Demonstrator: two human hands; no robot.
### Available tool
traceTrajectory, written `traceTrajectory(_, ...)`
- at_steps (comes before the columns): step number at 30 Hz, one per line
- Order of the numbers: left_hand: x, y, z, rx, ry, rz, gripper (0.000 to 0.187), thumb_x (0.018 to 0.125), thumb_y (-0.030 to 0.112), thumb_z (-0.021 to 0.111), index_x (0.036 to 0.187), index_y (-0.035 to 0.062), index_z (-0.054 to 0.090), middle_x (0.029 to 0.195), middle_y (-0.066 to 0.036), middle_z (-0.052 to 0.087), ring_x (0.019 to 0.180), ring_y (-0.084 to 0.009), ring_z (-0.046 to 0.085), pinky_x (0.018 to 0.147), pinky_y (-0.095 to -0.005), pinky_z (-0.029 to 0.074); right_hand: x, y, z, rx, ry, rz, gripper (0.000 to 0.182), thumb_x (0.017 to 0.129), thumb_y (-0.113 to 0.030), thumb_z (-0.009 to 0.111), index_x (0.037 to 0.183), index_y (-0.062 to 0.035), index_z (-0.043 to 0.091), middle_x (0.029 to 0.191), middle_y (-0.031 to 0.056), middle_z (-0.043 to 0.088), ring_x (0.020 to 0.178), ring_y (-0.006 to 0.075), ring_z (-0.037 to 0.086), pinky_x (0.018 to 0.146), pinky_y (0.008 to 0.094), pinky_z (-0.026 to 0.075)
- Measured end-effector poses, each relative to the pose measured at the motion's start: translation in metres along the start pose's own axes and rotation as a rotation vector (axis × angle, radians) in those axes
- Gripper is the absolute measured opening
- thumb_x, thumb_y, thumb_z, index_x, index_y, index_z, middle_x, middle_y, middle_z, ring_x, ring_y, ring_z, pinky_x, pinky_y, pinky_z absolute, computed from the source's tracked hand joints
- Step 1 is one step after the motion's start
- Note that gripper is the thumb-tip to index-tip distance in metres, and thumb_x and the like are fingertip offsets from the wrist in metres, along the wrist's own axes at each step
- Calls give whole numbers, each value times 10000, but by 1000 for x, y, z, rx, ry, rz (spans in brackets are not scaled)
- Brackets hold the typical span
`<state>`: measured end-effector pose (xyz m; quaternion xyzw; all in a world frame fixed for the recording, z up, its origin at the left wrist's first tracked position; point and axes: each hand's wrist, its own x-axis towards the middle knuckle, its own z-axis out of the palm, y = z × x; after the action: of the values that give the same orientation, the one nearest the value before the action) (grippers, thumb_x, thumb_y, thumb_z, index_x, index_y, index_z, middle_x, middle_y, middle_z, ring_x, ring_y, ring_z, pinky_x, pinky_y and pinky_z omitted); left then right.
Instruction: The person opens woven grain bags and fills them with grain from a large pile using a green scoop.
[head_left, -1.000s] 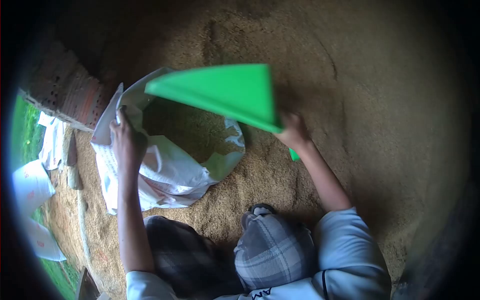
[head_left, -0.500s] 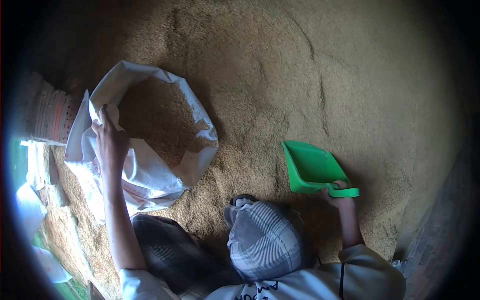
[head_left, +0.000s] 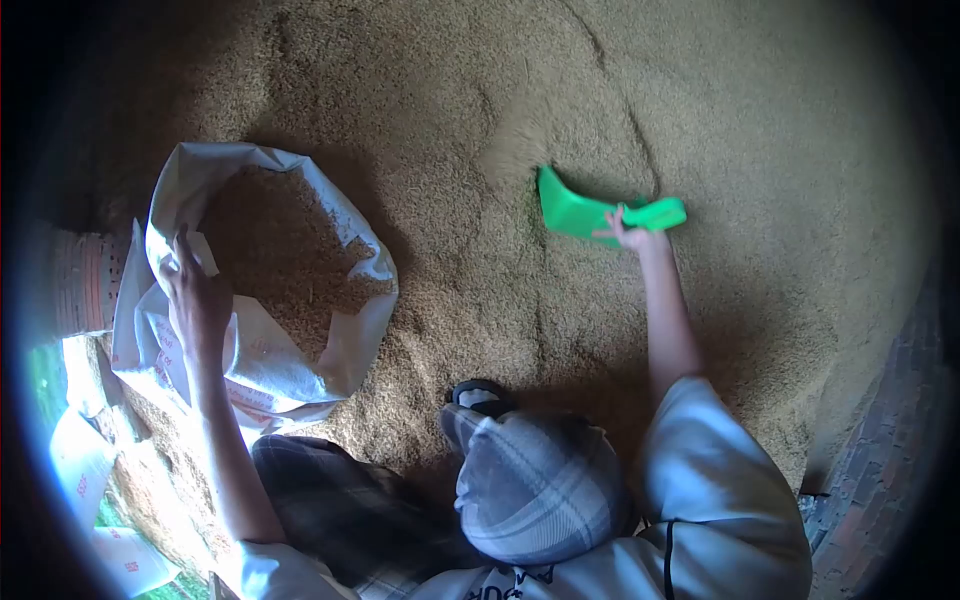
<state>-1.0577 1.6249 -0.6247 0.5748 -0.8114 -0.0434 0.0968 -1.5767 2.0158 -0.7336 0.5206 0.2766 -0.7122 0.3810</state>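
Observation:
My left hand point(head_left: 200, 300) grips the rim of a white sack point(head_left: 265, 370) on the left, which stands open with brown grain point(head_left: 285, 255) inside. Away to the right, my right hand point(head_left: 635, 235) holds a green scoop point(head_left: 580, 213) by its handle. The scoop is tilted, with its front edge down in the spread grain point(head_left: 470, 270), and the grain by that edge is blurred. What lies inside the scoop is hidden.
A brick pillar point(head_left: 88, 283) stands left of the sack. More white sacks point(head_left: 80, 465) lie at the lower left. At the lower right runs a brick wall point(head_left: 880, 450). My knees and a sandalled foot point(head_left: 478, 397) are at the bottom.
My right hand has moved the scoop forward and slightly left, from beside my knee into the grain, and tilted it over. My left hand still grips the sack, which appears slightly lower and further left.

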Motion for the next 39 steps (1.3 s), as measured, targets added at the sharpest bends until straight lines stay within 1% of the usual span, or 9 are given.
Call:
traceTrajectory(5,-8,6,-6,-9,-64,0,747,709,51,491,1379,257,234,1326,-339,294,996,-462,551,716,-488,512,41,-10,-9,-222,-211,-93,647,894,-332,396,1425,-82,125,1432,296,-129,1107,346,477,642,321,584)
traceTrajectory(6,-5,-2,1,28,-23,14,773,683,30,493,1378,256,241,1336,-322,295,956,-456,572,696,-476,523,52,-8,-7,-259,-150,-181,640,887,-291,372,1370,59,143,1388,375,29,1009,358,512,618,324,577)
traceTrajectory(10,-7,-2,0,-16,-53,-40,774,680,12,484,1377,255,250,1338,-308,301,992,-465,550,703,-474,524,90,19,-39,-466,-409,-414,528,854,-169,316,1148,256,205,1134,421,313,815,374,524,557,309,547)
traceTrajectory(15,-9,-7,-6,30,-37,25,786,676,-8,487,1378,259,259,1315,-293,331,1088,-452,491,781,-484,498,113,-17,18,-368,-289,-346,607,913,-294,316,1285,158,157,1234,382,297,1053,406,446,618,307,557)
traceTrajectory(18,-9,-17,-1,26,2,100,787,686,-1,493,1381,280,253,1260,-277,377,1062,-437,507,788,-481,490,121,-28,27,-637,-258,-557,529,887,-225,349,1206,186,256,1145,374,392,960,419,514,566,303,540)
traceTrajectory(20,-11,-12,-2,21,32,147,782,690,3,491,1380,283,254,1253,-280,381,1060,-436,509,782,-484,489,117,-21,15,-613,-405,-637,409,842,-207,399,1004,164,454,872,296,545,721,358,582,503,299,508)
traceTrajectory(21,-13,0,-9,9,-51,58,776,692,4,490,1379,278,256,1250,-283,382,1055,-436,512,777,-485,488,107,-19,1,-666,-517,-456,348,814,-245,418,769,72,552,597,176,543,505,288,548,462,299,467)
traceTrajectory(23,-10,-3,-9,26,-48,78,764,696,10,491,1377,270,261,1216,-278,404,1008,-433,530,758,-482,491,104,-6,-11,-768,-537,-500,392,805,-320,414,697,17,581,534,119,527,457,235,525,440,311,454)
traceTrajectory(39,-18,-27,-13,-103,5,18,800,668,-59,526,1367,256,298,1216,-241,444,1104,-416,464,864,-462,443,123,1,25,-676,-632,-626,244,823,-270,464,656,-96,495,587,45,499,534,197,500,555,323,446)
